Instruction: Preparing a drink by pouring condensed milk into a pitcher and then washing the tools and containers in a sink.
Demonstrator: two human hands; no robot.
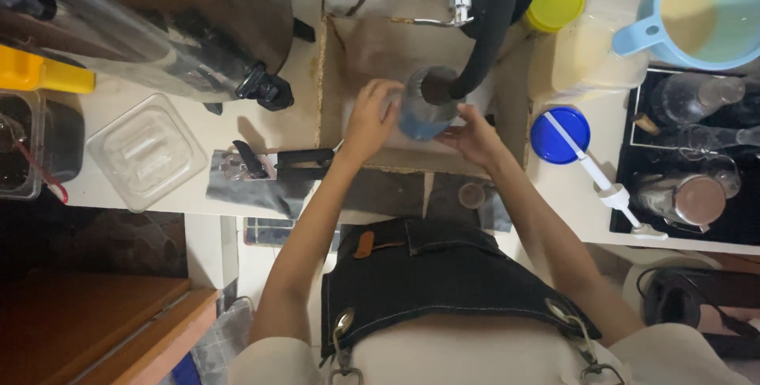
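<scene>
Both hands are in the sink at the table's far edge. Left hand and right hand grip a clear blue-tinted container from either side beneath the black hose. Contents and fill level cannot be judged; a blue lid lies apart on the table, so capping appears outstanding.

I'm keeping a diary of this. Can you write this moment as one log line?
left hand: on blue bottle | right hand: holding bottle | place: sink | black hose: in bottle mouth
</scene>
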